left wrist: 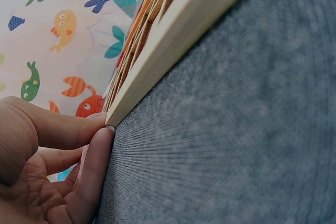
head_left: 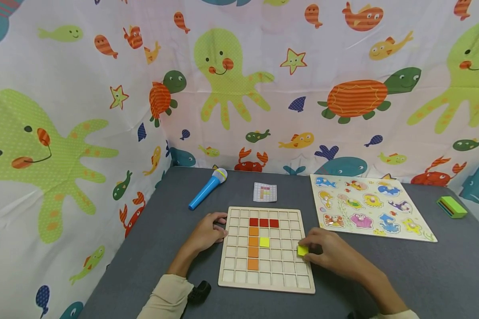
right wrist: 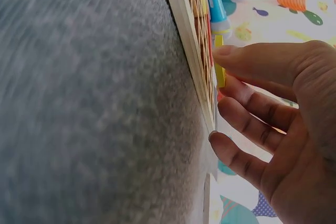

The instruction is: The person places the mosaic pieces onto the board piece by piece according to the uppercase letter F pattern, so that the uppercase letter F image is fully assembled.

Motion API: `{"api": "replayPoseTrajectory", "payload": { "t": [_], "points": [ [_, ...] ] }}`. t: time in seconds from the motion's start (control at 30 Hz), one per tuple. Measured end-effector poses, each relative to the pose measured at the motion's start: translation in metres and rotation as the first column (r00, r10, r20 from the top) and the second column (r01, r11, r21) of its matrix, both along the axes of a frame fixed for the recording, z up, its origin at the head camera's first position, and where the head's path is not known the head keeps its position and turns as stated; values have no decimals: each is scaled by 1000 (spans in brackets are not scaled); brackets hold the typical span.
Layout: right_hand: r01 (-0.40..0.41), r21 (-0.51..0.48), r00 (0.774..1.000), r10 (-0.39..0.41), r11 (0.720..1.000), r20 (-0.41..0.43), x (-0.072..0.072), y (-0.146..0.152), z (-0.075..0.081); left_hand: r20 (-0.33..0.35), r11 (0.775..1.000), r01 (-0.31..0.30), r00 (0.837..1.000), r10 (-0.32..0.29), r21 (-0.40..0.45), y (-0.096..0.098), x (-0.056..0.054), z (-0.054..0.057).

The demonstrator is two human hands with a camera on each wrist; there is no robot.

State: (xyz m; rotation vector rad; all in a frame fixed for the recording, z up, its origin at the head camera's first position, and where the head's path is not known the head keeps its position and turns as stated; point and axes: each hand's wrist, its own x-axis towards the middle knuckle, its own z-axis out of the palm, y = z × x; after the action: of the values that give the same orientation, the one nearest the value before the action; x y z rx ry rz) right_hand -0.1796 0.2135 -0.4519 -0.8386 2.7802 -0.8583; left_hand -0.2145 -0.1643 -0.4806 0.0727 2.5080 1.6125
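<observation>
A square wooden grid board (head_left: 275, 280) lies on the dark table. In its grid sit red tiles (head_left: 263, 222) in a short row, a column of orange tiles (head_left: 253, 252), and one yellow tile (head_left: 264, 242). At the board's left edge, my left hand (head_left: 206, 233) pinches the rim between thumb and finger, as the left wrist view shows up close. My right hand (head_left: 332, 250) pinches a second yellow tile (right wrist: 219, 61) between thumb and fingertips, above the board's right side. Its other fingers are spread and slightly bent.
Behind the board lies a small printed pattern card (head_left: 265, 192). A blue toy microphone (head_left: 207, 190) rests at the back left. To the right are a sea-animal puzzle board (head_left: 377, 208) and a green block-shaped item (head_left: 452, 207). A printed cloth (head_left: 287, 88) hangs behind the table.
</observation>
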Motion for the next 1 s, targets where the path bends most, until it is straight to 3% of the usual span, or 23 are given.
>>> {"api": "replayPoseTrajectory", "payload": {
  "t": [0.4,1.0],
  "points": [
    [-14,-35,998,16,999,55,-2,-19,4,-1,1000,8,1000,-8,2,-1,0,0],
    [-45,-35,999,45,998,-8,-10,-43,2,-10,1000,1,1000,-1,-4,-1,-1,-1]
  ]
}}
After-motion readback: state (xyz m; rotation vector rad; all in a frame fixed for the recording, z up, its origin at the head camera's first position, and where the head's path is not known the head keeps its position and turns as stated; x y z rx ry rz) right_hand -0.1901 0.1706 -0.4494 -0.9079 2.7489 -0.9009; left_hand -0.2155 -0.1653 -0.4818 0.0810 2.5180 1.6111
